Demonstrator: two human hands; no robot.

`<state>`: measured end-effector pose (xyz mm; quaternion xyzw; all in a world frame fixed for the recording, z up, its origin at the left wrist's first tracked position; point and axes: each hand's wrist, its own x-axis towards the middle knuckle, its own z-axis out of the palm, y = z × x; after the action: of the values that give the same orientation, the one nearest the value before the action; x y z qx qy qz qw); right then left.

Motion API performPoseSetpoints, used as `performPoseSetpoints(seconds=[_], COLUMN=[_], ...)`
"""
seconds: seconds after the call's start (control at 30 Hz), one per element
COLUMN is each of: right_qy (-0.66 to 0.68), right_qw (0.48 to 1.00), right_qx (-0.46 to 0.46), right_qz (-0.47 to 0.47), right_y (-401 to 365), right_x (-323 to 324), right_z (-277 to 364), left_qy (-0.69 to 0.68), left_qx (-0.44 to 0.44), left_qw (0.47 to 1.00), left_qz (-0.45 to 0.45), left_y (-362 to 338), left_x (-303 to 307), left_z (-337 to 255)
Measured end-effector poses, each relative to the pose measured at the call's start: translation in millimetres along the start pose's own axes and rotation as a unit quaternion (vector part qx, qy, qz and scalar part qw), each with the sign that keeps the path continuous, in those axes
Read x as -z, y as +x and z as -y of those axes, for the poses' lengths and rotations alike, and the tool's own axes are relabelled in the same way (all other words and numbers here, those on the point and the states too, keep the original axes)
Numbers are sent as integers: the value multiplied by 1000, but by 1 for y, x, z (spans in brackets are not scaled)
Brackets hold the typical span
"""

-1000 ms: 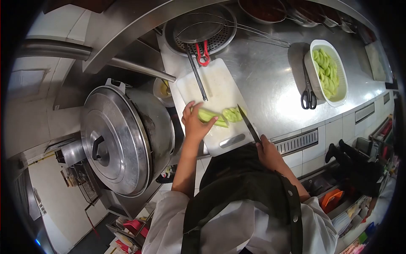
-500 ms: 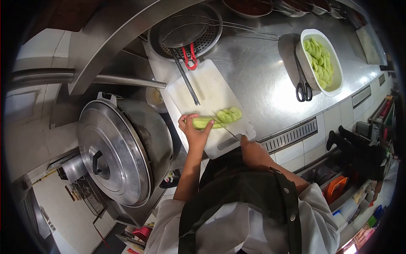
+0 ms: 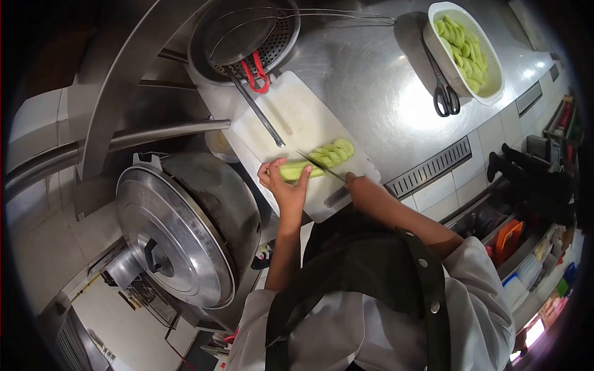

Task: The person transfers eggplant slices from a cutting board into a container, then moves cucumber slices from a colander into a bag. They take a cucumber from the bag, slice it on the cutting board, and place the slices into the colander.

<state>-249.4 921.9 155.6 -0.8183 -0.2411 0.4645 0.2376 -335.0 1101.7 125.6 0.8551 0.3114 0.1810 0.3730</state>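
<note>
On the white cutting board (image 3: 309, 114) lies a pale green, peeled cucumber (image 3: 288, 171), its near end pinched between the thumb and fingers of my left hand (image 3: 287, 188). My right hand (image 3: 365, 193) is wrapped around the handle of a knife (image 3: 323, 167), whose blade crosses the cucumber just right of my left thumb. Overlapping cucumber slices (image 3: 336, 152) lean in a row on the far side of the blade. The knife's handle is mostly hidden by my fist.
A white tub (image 3: 434, 48) of green slices stands at the upper right, black scissors (image 3: 447, 102) beside it. A perforated colander (image 3: 286, 38) holds a sieve, with red-handled tongs (image 3: 272, 127) reaching onto the board. A large lidded pot (image 3: 179, 247) stands at the left.
The view has shifted, so the board and tub sit higher in the frame. The knife blade has shifted slightly left along the cucumber, and the row of slices looks longer.
</note>
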Motion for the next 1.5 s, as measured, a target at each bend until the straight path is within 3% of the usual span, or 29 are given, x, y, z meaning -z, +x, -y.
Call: performPoseSetpoints(seconds=[0.23,0.43,0.73,0.87,0.97,1.07,1.17,1.27,1.37,1.5], right_qy=[-26,-42,-108,-72,18,62,19,-18,-46,-45], right_qw=[998,999,994,997,999,997,998,994,997,996], right_qx=[-2,-16,31,0,36,51,-3,45,29,37], right_qz=[-62,-7,-15,-28,10,-11,-63,-98,-56,-67], right_y=[-40,-49,-15,6,19,2,-32,-44,-50,-49], right_x=[25,17,-2,-18,-12,0,18,10,13,10], right_z=[24,28,20,2,-13,-6,26,21,28,26], left_qy=[5,-10,20,-5,-8,24,18,8,-2,-9], left_qx=[5,-6,-21,-34,-49,-26,-47,-53,-39,-40], left_qw=[1000,1000,1000,999,998,999,999,999,999,999], left_qz=[12,10,7,11,-29,-7,-4,-9,5,5], left_y=[0,0,-2,-1,-1,-5,-10,-11,-10,-8], left_x=[-3,-3,-3,-2,2,3,-3,-5,-4,-6], left_z=[-1,4,2,3,5,13,13,10,7,8])
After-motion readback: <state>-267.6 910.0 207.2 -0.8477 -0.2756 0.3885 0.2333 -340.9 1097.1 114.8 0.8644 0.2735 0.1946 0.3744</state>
